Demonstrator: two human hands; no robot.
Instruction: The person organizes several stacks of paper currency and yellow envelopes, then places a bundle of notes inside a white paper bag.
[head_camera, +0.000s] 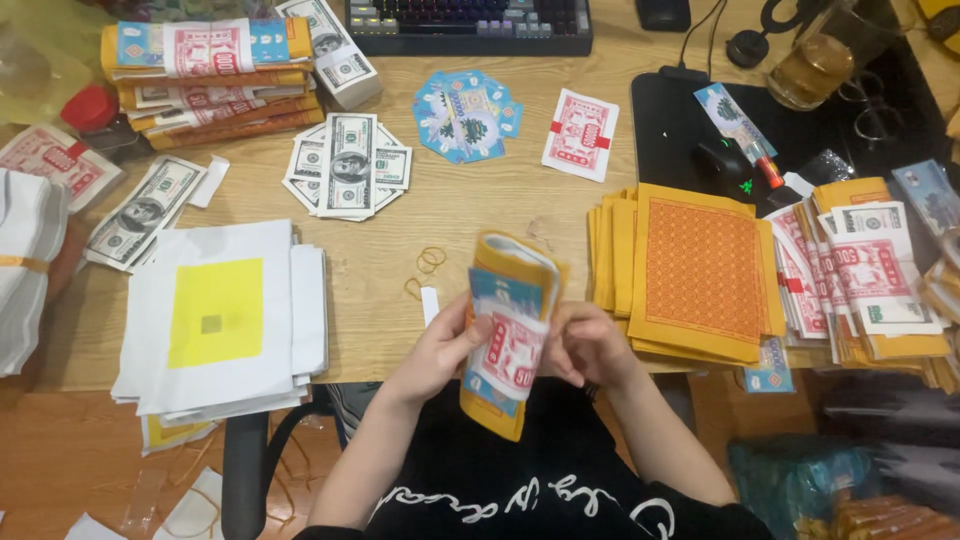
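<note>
A folded bundle of paper sheets (508, 330), yellow with a red-and-white and blue printed wrap, stands upright in front of my chest at the desk's near edge. My left hand (440, 350) grips its left side, thumb across the printed face. On the bundle's right side sits my right hand (590, 347), fingers curled against its back edge. A few loose rubber bands (428, 262) lie on the wood just beyond the bundle.
White sheets with a yellow square (220, 320) are stacked at left. Orange-and-yellow patterned sheets (700, 270) lie at right, beside banded bundles (870, 275). Fanned banknote-style papers (348, 165), blue cards (468, 115), a keyboard (470, 22) and a glass (815, 60) sit farther back.
</note>
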